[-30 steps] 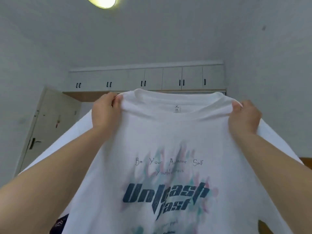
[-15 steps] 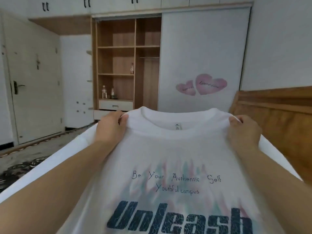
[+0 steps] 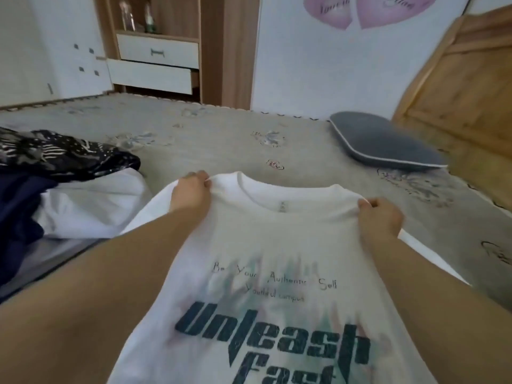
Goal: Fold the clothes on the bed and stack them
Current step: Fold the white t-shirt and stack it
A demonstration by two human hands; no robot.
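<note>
T-shirt (image 3: 277, 245): white, printed side up, held spread above the bed (image 3: 221, 134), collar away from the person.
Unfolded pile (image 3: 55, 176): left of the T-shirt, awaiting folding.
Left hand (image 3: 191, 192): pinches the left shoulder seam.
Right hand (image 3: 379, 217): pinches the right shoulder; both keep the fabric taut, probably for laying flat.
Pillow (image 3: 382, 142): beyond the T-shirt, right.

T-shirt (image 3: 277, 245) on bed (image 3: 221, 139), clothes pile (image 3: 63, 184) left, pillow (image 3: 382, 142) right
</note>
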